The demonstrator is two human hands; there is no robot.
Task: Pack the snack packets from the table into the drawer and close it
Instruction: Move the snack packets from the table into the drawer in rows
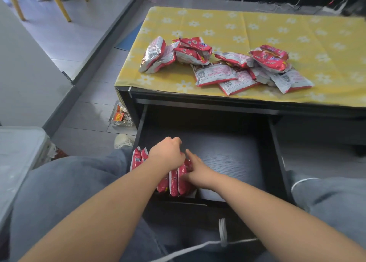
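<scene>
The black drawer (pixel 233 158) under the table is pulled out toward me. Several red snack packets (pixel 174 184) stand on edge in a row along its near-left corner. My left hand (pixel 168 152) rests on top of that row, fingers curled over the packets. My right hand (pixel 198 172) presses against the right end of the row, fingers spread on the last packet. Several more red-and-silver packets (pixel 217 63) lie in loose heaps on the yellow flowered tablecloth (pixel 277 30) above the drawer.
My knees in grey trousers flank the drawer. A clear glass dish (pixel 120 116) of sweets and a shoe (pixel 122 141) sit on the tiled floor left of the table. Wooden chair legs (pixel 57 2) stand at far left; cables run behind the table.
</scene>
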